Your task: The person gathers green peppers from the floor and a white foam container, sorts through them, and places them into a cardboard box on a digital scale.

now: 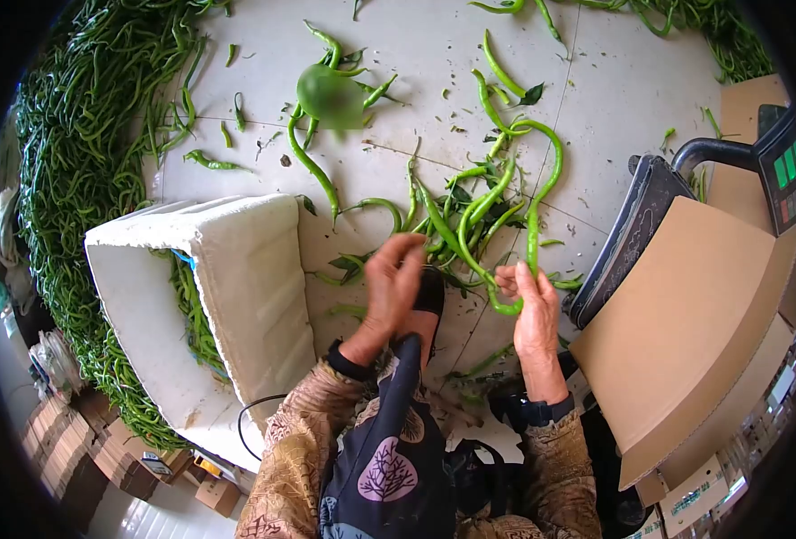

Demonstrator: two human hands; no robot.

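Observation:
My right hand (535, 310) is closed on long, curled green peppers (558, 162) that rise from its fingers and bend over a loose heap of peppers (483, 202) on the floor. To its left, my left hand (393, 283) hangs over the heap's near edge, blurred, its fingers bent; whether anything is between them is too smeared to tell. Just beyond that hand, more peppers lie with small leaves among them. One long pepper (306, 162) lies further up the tiles, near a blurred round green patch.
A white foam box (259, 287) with peppers inside tilts at the left, before a large pepper pile (75, 162). At the right are a cardboard box (685, 314) and a scale with a green display (789, 166). My shoe (429, 310) is below the heap.

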